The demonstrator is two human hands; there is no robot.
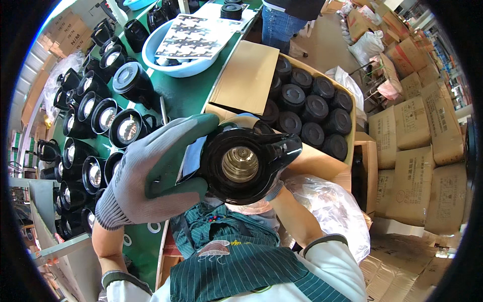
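A glossy black vacuum jug (240,166) is held up before me, its round mouth facing me and the silvery inner liner showing. The spout points right. My left hand (161,173), in a grey and green glove, is closed round the left side of the jug, thumb below and fingers above. Behind and under the jug, my right hand (274,191) supports it; only its glove cuff shows clearly and most of its fingers are hidden. A piece of blue cloth (193,157) shows between the left glove and the jug.
Several open black jugs (127,130) crowd the green table (176,93) on the left. Beyond stands a light-blue basin (183,69) with a printed sheet (193,38) over it. An open carton (244,75) of black-lidded jugs is ahead right; clear plastic (327,211) and stacked cartons (412,156) lie right. Another person (284,27) stands ahead.
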